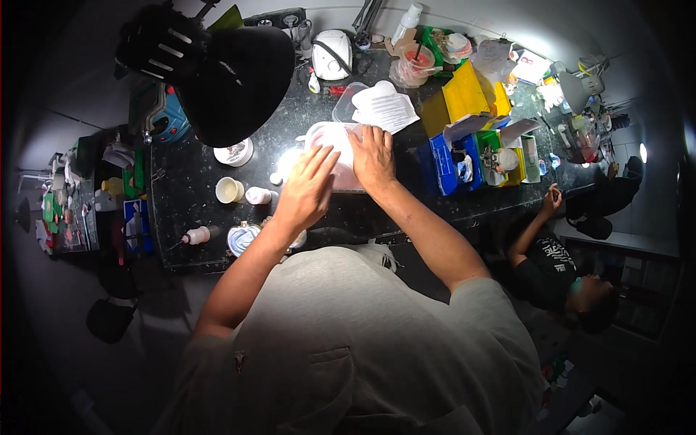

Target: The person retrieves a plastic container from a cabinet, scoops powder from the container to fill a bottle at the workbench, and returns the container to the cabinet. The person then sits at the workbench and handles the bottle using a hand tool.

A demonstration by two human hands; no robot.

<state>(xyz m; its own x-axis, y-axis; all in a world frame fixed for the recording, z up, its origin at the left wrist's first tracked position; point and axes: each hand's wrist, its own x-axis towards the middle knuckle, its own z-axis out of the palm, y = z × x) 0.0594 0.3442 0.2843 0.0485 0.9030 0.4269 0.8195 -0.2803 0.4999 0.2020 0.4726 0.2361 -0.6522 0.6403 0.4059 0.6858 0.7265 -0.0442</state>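
A pale pink, see-through plastic container (328, 126) lies on the dark bench in front of me, brightly lit along its left side. My left hand (310, 187) is at its left edge, fingers stretched out and nearly side by side, with nothing visible in them. At the container's right side, my right hand (373, 161) has its fingers bent over the edge. What lies under its fingertips is hidden. Just beyond are white printed papers (388, 109) and a clear plastic tray (346, 104). A small white round piece (276, 178) sits left of my left hand.
A black lamp shade (239, 87) hangs at upper left. Below it stand a round tub (233, 154), a cream cup (230, 190) and a small white bottle (259, 196). Blue (442, 165) and yellow bins (464, 90) stand at right. Another person (547, 264) sits farther right.
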